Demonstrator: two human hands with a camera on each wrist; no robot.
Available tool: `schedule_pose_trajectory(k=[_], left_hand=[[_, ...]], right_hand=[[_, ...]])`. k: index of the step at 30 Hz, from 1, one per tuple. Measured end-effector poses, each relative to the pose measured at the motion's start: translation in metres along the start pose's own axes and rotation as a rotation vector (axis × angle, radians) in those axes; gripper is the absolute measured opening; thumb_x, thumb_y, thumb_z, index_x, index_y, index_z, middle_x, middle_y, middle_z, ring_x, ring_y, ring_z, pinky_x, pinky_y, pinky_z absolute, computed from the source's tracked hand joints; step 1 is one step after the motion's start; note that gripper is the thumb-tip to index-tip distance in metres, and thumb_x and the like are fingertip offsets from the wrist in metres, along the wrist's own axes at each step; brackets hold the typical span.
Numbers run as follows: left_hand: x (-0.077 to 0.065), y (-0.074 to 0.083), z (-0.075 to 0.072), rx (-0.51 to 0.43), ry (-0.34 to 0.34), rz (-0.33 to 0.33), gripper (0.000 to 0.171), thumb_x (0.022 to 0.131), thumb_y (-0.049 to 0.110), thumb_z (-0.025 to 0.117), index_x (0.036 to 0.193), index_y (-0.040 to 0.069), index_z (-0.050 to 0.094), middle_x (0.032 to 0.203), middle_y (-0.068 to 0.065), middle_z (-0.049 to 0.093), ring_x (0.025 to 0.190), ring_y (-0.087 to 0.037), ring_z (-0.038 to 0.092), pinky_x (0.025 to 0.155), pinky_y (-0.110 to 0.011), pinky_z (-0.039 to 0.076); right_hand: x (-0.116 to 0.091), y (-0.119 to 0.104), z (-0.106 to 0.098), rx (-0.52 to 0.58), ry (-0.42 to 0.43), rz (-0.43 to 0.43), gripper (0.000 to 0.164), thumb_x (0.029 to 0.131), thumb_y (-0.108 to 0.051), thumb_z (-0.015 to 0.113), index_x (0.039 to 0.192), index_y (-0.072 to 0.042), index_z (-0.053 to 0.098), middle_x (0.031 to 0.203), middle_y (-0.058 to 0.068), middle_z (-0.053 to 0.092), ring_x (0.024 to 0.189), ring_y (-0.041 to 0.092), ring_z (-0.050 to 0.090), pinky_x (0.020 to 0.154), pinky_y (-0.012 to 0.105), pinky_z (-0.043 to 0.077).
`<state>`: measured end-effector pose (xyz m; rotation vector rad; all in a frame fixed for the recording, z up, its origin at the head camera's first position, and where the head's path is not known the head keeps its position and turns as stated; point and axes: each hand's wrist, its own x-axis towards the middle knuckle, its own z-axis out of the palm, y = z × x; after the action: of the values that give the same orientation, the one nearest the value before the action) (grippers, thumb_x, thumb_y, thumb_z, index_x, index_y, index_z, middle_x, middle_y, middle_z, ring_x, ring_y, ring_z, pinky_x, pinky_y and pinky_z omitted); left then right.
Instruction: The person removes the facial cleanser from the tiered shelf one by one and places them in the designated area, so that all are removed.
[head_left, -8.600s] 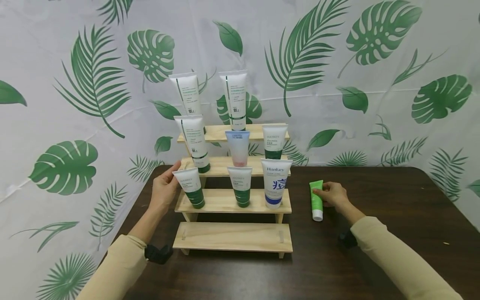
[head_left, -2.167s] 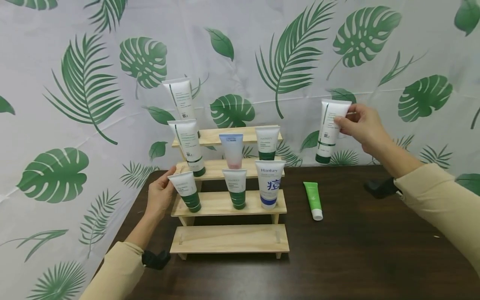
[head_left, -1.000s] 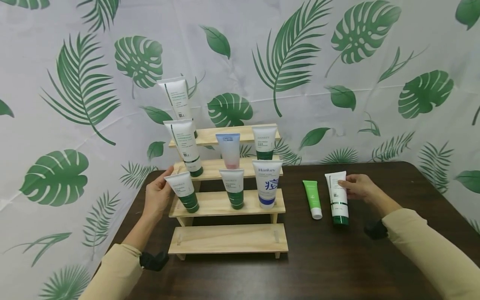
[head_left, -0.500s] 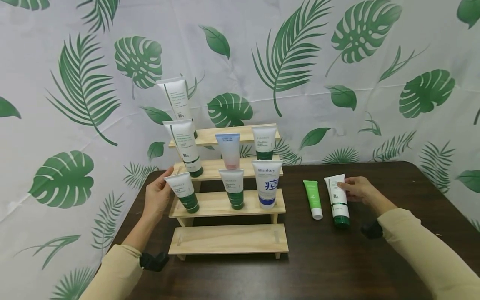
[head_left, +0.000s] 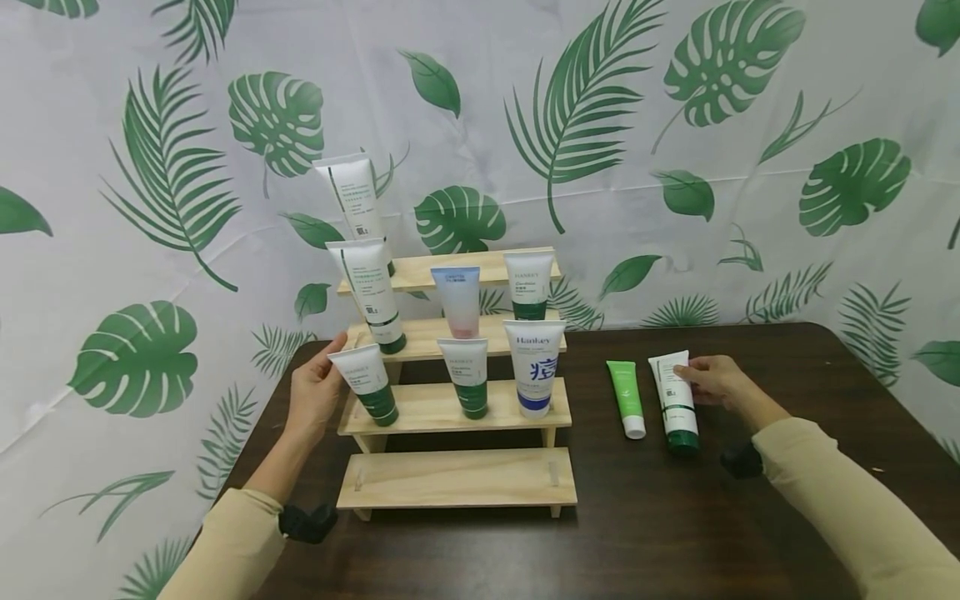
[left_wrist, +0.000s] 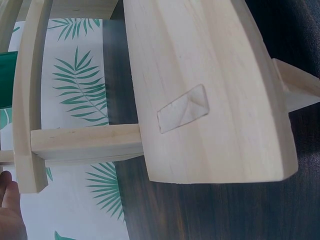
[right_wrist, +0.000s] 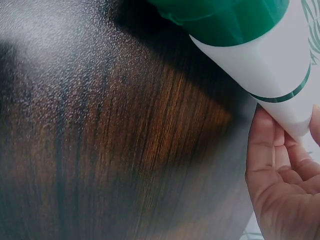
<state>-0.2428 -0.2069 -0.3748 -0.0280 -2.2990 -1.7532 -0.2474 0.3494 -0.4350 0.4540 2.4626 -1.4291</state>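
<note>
My right hand (head_left: 716,379) pinches a white squeeze tube with a green cap (head_left: 677,400) near its flat end, low over the table. In the right wrist view, its thumb and fingers lie either side of the tube's white body (right_wrist: 270,65). Left of it a slim bright green tube (head_left: 625,398) lies flat, white cap toward me. My left hand (head_left: 311,396) reaches to the left side of a stepped wooden display stand (head_left: 457,479), fingertips at its edge beside a small white-and-green tube (head_left: 365,383). The left wrist view shows only its fingers (left_wrist: 11,200) at the border.
Several tubes stand cap-down on the upper steps, among them two tall white ones, a blue-pink one (head_left: 457,302) and a white one with blue lettering (head_left: 534,367). A leaf-print cloth (head_left: 465,125) hangs behind the dark wooden table (head_left: 637,517).
The right hand let go of the green tube on the table, took a tall white tube from the top step and brought it down to its right. The left hand stays at the stand.
</note>
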Motion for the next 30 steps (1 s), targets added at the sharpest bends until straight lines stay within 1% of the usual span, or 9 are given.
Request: schedule_pose_trajectory(k=[6, 13, 17, 22, 27, 28, 30], left_hand=[[-0.0007, 0.0006, -0.0001, 0.002, -0.005, -0.001, 0.041, 0.097, 0.010, 0.050, 0.136, -0.003, 0.047, 0.143, -0.009, 0.045, 0.132, -0.019, 0.040, 0.085, -0.004, 0.038], [-0.0024, 0.0028, -0.0018, 0.054, -0.017, -0.007, 0.043, 0.097, 0.013, 0.050, 0.138, 0.000, 0.045, 0.144, -0.007, 0.043, 0.134, -0.018, 0.038, 0.087, -0.004, 0.038], [-0.0023, 0.0025, -0.0021, 0.050, -0.019, -0.004, 0.043, 0.097, 0.013, 0.050, 0.138, 0.001, 0.045, 0.145, -0.007, 0.043, 0.134, -0.018, 0.037, 0.087, -0.005, 0.038], [-0.0019, 0.0012, -0.0020, 0.036, -0.016, 0.001, 0.042, 0.097, 0.012, 0.051, 0.137, 0.000, 0.045, 0.144, -0.007, 0.043, 0.134, -0.018, 0.037, 0.086, -0.003, 0.037], [-0.0011, 0.0000, -0.0006, 0.017, -0.007, 0.006, 0.042, 0.097, 0.013, 0.052, 0.136, -0.001, 0.047, 0.143, -0.008, 0.045, 0.133, -0.017, 0.039, 0.086, -0.004, 0.038], [-0.0011, 0.0000, -0.0008, 0.018, -0.008, 0.006, 0.042, 0.097, 0.013, 0.052, 0.137, 0.000, 0.046, 0.143, -0.008, 0.045, 0.133, -0.017, 0.039, 0.087, -0.004, 0.038], [-0.0010, -0.0003, -0.0007, 0.018, -0.010, 0.007, 0.042, 0.097, 0.013, 0.051, 0.137, -0.001, 0.046, 0.143, -0.008, 0.045, 0.133, -0.017, 0.039, 0.088, -0.005, 0.038]], right_hand=[[0.0005, -0.0010, 0.0028, -0.001, -0.006, 0.001, 0.063, 0.098, -0.025, 0.047, 0.136, 0.020, 0.025, 0.106, 0.023, 0.054, 0.078, 0.013, 0.058, 0.074, 0.033, 0.055], [-0.0007, -0.0002, 0.0043, -0.021, -0.005, 0.009, 0.064, 0.098, -0.028, 0.047, 0.136, 0.020, 0.026, 0.118, 0.031, 0.048, 0.091, 0.022, 0.059, 0.077, 0.036, 0.055], [0.0008, 0.0016, 0.0042, -0.021, -0.001, 0.011, 0.067, 0.098, -0.030, 0.047, 0.137, 0.020, 0.024, 0.121, 0.033, 0.045, 0.095, 0.025, 0.058, 0.078, 0.036, 0.055], [0.0012, 0.0022, 0.0043, -0.021, 0.008, 0.013, 0.067, 0.098, -0.031, 0.048, 0.137, 0.020, 0.026, 0.120, 0.032, 0.046, 0.092, 0.023, 0.059, 0.077, 0.036, 0.055], [0.0044, 0.0063, 0.0039, -0.021, 0.025, 0.017, 0.067, 0.096, -0.032, 0.051, 0.135, 0.019, 0.031, 0.119, 0.031, 0.047, 0.096, 0.028, 0.059, 0.077, 0.037, 0.055], [0.0043, 0.0065, 0.0039, -0.017, 0.042, 0.023, 0.067, 0.095, -0.034, 0.053, 0.133, 0.018, 0.034, 0.115, 0.030, 0.050, 0.093, 0.028, 0.060, 0.075, 0.036, 0.056], [0.0059, 0.0087, 0.0031, -0.021, 0.044, 0.026, 0.066, 0.095, -0.034, 0.054, 0.132, 0.018, 0.036, 0.111, 0.028, 0.051, 0.091, 0.027, 0.060, 0.074, 0.036, 0.056]])
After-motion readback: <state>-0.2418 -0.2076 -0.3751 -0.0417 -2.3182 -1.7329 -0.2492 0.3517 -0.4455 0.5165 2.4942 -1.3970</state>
